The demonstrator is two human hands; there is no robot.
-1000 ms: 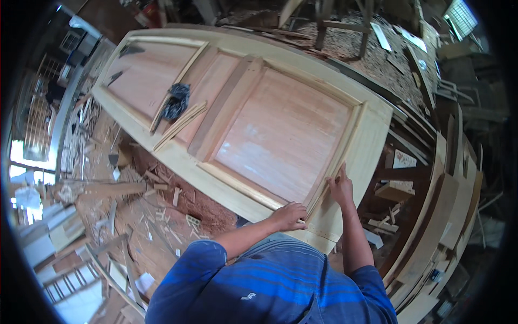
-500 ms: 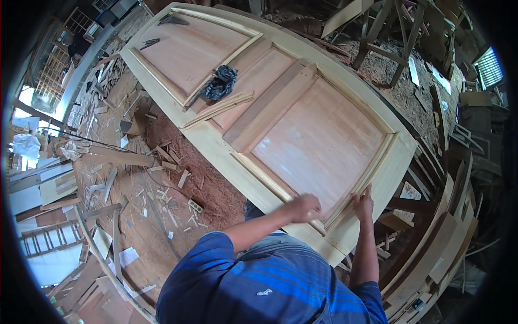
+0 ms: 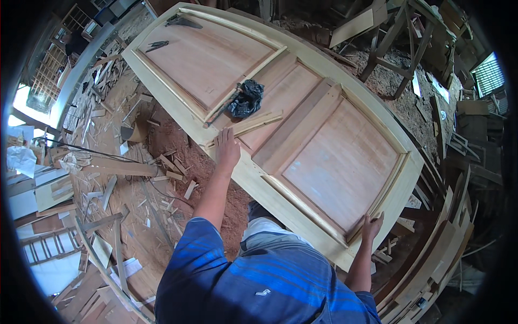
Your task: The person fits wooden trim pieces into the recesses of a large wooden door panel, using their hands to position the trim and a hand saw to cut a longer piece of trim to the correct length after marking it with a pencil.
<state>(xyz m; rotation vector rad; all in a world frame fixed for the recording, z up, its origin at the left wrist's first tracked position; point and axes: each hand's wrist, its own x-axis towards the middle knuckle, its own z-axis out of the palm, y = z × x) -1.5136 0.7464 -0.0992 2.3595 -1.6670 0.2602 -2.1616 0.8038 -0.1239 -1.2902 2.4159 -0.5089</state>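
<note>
A pale wooden door (image 3: 302, 213) with raised panels lies flat in front of me. My left hand (image 3: 227, 151) reaches over its near edge, fingers stretched over the left ends of several thin wooden strips (image 3: 261, 123); whether they grip is unclear. My right hand (image 3: 372, 227) is at the door's near right corner, thumb and a finger apart, beside the end of a moulding strip (image 3: 386, 186) framing the panel. Another moulding strip (image 3: 305, 210) runs along the panel's near side. A crumpled black plastic bag (image 3: 248, 99) lies just beyond the loose strips.
Dark pliers-like tools (image 3: 157, 45) and another dark tool (image 3: 183, 21) lie on the far panel. Wood offcuts and reddish sawdust (image 3: 210, 200) cover the floor at left. Long boards (image 3: 431, 259) are stacked at right. A wooden trestle (image 3: 399, 48) stands at the back right.
My left hand has moved from the near moulding strip up and left to the loose strips. The right hand remains near the corner. The view has shifted, so the door appears further right.
</note>
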